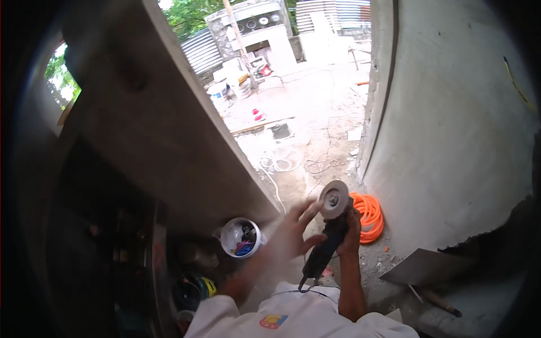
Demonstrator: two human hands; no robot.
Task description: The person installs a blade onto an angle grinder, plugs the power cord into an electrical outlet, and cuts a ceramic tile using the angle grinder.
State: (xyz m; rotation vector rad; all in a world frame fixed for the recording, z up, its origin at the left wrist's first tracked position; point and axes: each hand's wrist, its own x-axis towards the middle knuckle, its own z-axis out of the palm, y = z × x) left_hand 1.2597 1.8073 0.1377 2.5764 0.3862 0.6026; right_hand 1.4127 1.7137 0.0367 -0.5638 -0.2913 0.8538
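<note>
Your right hand is wrapped around the grinder, below its disc.
Your left hand, blurred, fingers spread, is just beside the disc; touching or not, I can't tell. Right of your right hand lies coiled orange hose; left of your left, a bucket.

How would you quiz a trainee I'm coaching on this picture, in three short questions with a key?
1. Which hand grips the angle grinder?
2. True or false: the coiled tubing on the ground is blue.
3. Fill in: in the picture, the white bucket stands to the ___ of the grinder.

Key:
1. The right hand.
2. False; the coiled tubing is orange.
3. Left.
</note>
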